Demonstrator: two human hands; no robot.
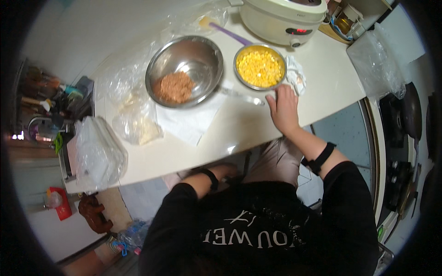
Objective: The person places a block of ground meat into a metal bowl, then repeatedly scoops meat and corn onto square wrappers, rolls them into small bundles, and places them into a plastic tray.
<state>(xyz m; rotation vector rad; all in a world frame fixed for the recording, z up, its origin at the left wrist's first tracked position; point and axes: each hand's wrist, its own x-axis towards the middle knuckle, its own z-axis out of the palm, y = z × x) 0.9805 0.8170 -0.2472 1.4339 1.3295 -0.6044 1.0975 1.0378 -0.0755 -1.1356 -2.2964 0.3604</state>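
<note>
My right hand [284, 109] lies on the white counter with its fingers stretched out and holds nothing. Its fingertips reach the near edge of a small steel bowl [259, 67] full of yellow corn kernels. Below the counter's front edge, near my lap, is my left hand [225, 171]; its fingers are dark and cannot be made out. To the left of the corn stands a larger steel bowl [202, 57] with a lump of reddish-brown minced meat [177, 87] inside. Between the bowls and my right hand lies a shiny metal utensil [244, 97], partly on a white paper sheet [186, 124].
A cream electric cooker [281, 20] with a lit display stands at the back. A spatula with a purple handle [232, 35] lies beside it. Crumpled tissue [296, 76] sits right of the corn. Plastic bags [138, 122] and a wrapped stack [97, 152] occupy the left side.
</note>
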